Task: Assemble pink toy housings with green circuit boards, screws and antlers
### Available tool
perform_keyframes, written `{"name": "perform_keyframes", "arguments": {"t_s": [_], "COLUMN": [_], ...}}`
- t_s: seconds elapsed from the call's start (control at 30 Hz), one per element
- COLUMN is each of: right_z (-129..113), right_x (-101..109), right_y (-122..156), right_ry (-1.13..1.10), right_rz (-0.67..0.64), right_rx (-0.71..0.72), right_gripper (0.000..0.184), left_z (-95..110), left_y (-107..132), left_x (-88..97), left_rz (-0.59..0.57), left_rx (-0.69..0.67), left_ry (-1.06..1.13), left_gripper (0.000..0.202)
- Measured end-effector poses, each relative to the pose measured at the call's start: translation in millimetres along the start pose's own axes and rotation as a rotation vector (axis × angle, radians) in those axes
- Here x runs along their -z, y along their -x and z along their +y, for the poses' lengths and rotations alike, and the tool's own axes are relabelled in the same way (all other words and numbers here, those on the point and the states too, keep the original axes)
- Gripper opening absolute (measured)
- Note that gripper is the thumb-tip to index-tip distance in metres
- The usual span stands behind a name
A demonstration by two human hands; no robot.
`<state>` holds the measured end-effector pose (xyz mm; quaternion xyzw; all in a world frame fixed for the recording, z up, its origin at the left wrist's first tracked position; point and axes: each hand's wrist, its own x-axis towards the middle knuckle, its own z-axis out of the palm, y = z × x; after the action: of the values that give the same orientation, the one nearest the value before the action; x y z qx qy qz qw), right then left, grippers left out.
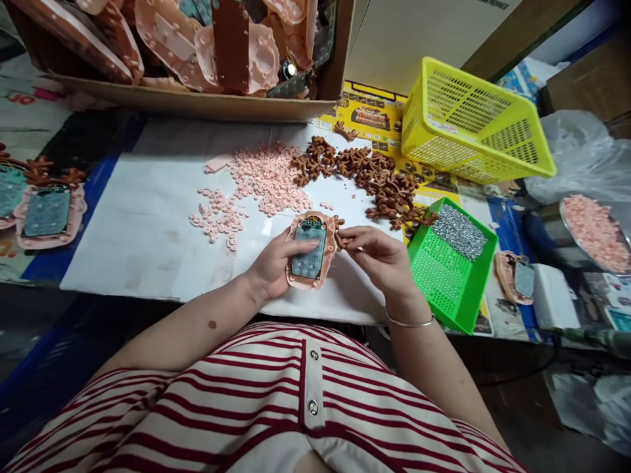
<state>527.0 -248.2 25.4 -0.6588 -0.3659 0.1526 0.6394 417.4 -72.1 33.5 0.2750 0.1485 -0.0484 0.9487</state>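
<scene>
My left hand [276, 263] grips a pink plastic toy shell [329, 253] with a circuit board and a bluish clear panel [306, 253] in it, thumb across the panel. At the shell's upper right edge, my right hand [377, 256] pinches a small brown antler-shaped plastic piece [341, 240]. The piece touches or nearly touches the shell; my fingers hide part of it. Beyond my hands lie a pile of small pink plastic parts [271, 177] and a heap of brown antler pieces [369, 174].
A cardboard box [197, 98] of shells stands at the back. To the right are a yellow basket [473, 157], a green tray [444, 282] with metal screws [458, 233], and a bowl of pink parts [594, 226]. Shells with antlers [49, 210] lie at far left.
</scene>
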Motion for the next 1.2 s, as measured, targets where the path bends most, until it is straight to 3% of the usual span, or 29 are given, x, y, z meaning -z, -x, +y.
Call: {"name": "perform_keyframes", "arguments": {"t_s": [0.13, 0.23, 0.33, 0.43, 0.57, 0.67, 0.8, 1.03, 1.2], "right_z": [3, 5, 5, 8, 11, 10, 9, 14, 17], "right_x": [-5, -8, -20, -31, -31, -24, -24, -29, -28], "right_y": [19, 23, 26, 26, 21, 15, 10, 7, 9], "right_ry": [-0.026, -0.099, -0.284, -0.336, -0.397, -0.465, -0.479, -0.456, -0.38], "right_rz": [-0.036, -0.013, 0.126, 0.183, 0.378, 0.462, 0.426, 0.388, 0.338], "right_rx": [-0.007, -0.068, -0.274, -0.427, -0.42, -0.42, -0.378, -0.375, -0.378], "right_gripper": [0.013, 0.008, 0.033, 0.031, 0.031, 0.031, 0.033, 0.034, 0.038], "left_z": [-1, -3, -5, -5, -4, -3, -3, -2, -5], "left_y": [-2, -3, -4, -4, -3, -1, 2, 1, 1], "left_x": [0.7, 1.4, 1.0, 0.2, 1.0, 1.6, 0.2, 0.0, 0.3], "left_rz": [0.013, 0.056, 0.101, 0.119, 0.132, 0.152, 0.141, 0.074, 0.089], "left_rx": [-0.026, -0.08, -0.133, -0.152, -0.148, -0.058, 0.02, 0.049, 0.063], "left_ry": [-0.039, -0.095, -0.136, -0.164, -0.23, -0.314, -0.396, -0.444, -0.511], "left_gripper": [0.046, 0.048, 0.05, 0.052, 0.047, 0.044, 0.044, 0.041, 0.041]}}
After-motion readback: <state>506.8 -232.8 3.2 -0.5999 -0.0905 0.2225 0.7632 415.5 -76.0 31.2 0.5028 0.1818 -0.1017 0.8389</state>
